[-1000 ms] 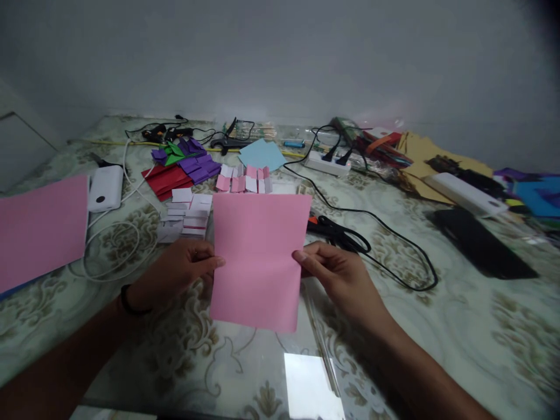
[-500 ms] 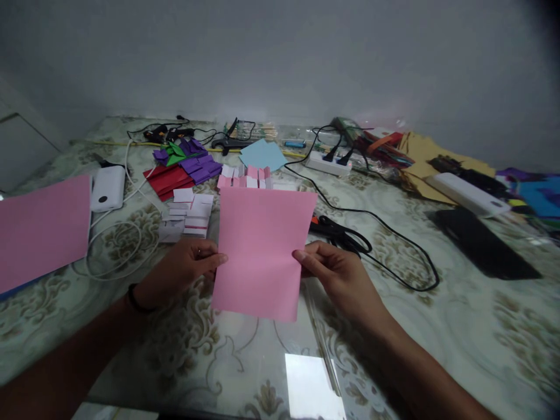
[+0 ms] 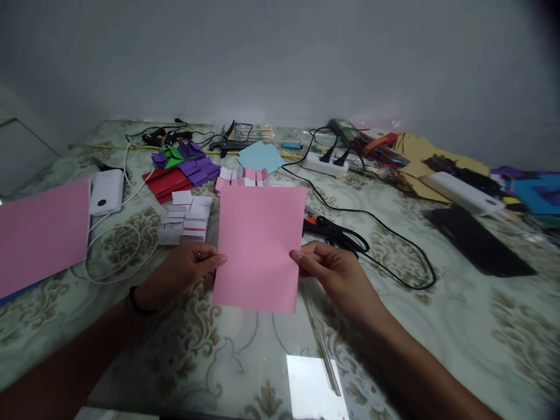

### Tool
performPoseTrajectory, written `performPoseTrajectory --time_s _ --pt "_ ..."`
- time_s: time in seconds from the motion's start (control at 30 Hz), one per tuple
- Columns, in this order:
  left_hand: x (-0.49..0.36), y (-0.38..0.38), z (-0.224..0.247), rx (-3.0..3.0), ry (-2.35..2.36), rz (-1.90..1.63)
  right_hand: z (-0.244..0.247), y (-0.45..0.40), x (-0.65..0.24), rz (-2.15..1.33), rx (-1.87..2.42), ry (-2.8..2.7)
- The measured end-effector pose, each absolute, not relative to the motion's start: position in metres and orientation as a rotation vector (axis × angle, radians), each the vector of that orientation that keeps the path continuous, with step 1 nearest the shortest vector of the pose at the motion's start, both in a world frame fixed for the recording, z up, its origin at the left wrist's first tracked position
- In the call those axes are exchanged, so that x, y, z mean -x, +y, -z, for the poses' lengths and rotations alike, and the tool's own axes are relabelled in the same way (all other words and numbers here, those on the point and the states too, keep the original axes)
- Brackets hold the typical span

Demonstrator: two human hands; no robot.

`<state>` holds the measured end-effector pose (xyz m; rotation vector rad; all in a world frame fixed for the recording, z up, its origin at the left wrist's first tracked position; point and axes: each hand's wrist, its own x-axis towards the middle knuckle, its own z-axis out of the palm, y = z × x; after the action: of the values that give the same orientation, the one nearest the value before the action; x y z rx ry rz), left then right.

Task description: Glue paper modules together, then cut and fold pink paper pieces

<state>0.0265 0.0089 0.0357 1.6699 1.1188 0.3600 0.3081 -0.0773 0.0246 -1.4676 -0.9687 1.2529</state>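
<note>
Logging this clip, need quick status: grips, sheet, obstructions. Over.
Left grip, right grip pinching pink sheet by opposite edges. Sheet spread open, facing camera. White papers just beyond left grip, not blocking.

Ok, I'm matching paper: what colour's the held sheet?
The held paper sheet is pink; see head view.

Cannot read any text, label, brand, number or sign anywhere in view. Can make out only a small, dark, round mark near the lower end of a white, rounded, rectangular hard-cased block on the left, and a tiny, dark, blurred spot near one end of a long, white, hard-cased bar on the right. Too small and too soft in focus to read either as a letter, figure or symbol.
</note>
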Motion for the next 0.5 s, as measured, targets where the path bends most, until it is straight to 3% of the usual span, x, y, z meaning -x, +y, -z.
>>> performPoseTrajectory --time_s 0.2,0.5 --pt "-0.0271 0.008 -0.0349 -1.626 1.114 -0.273 -0.0295 -0.078 -0.3074 -1.179 1.478 -1.005" --pt "-0.0272 0.0056 -0.0405 -1.651 1.117 -0.282 -0.0318 -0.0786 -0.3078 -1.34 1.39 -1.033"
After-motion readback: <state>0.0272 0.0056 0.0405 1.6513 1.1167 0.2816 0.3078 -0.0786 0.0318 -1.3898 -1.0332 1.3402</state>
